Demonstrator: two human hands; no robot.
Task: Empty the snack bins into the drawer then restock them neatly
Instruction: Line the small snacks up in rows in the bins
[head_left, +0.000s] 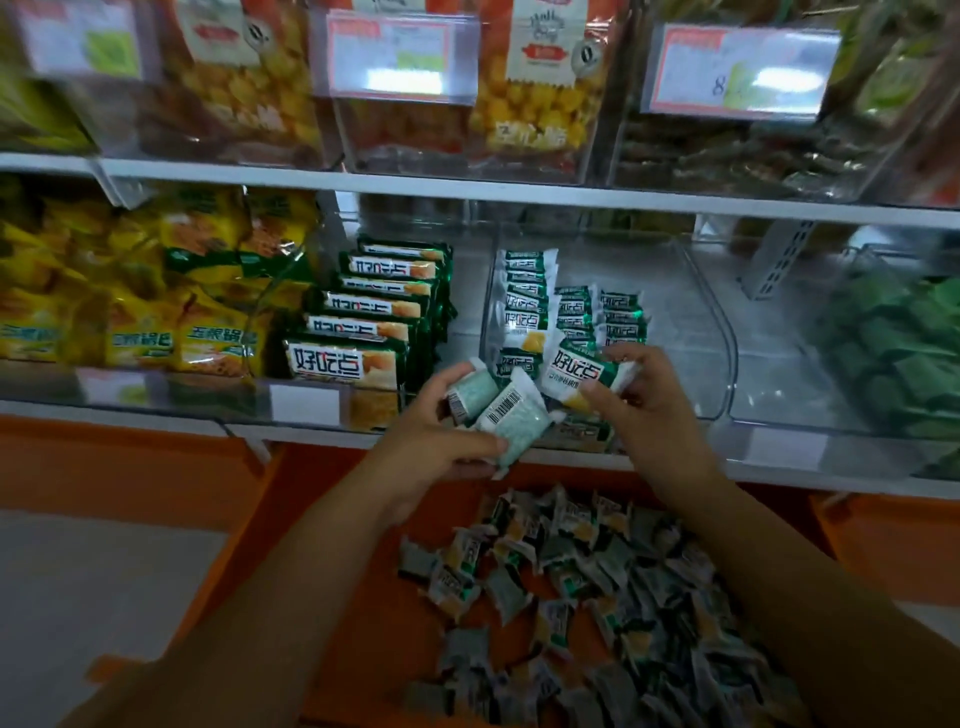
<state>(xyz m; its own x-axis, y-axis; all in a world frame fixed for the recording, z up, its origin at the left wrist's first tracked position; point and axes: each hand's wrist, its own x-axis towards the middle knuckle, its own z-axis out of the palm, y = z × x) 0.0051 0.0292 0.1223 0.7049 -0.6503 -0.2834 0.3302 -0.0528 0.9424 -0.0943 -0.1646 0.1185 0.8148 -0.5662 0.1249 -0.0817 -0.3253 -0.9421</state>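
While the orange drawer (384, 649) below holds loose packets (597, 597), the clear bin (675, 322) lies straight ahead of both hands. The left hand (441, 441) grips two packets (511, 421), barcodes up. The right hand (644, 395), nearer the rows (571, 312), pinches one packet (582, 371).

clear plastic bin (722, 332), glossy packets (576, 371)

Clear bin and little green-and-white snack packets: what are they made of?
The clear bin looks like hard, glossy plastic: you can see straight through it and light glints along its curved edge. The small green-and-white snack packets in the left hand look like thin printed plastic film, with crimped ends and a barcode.
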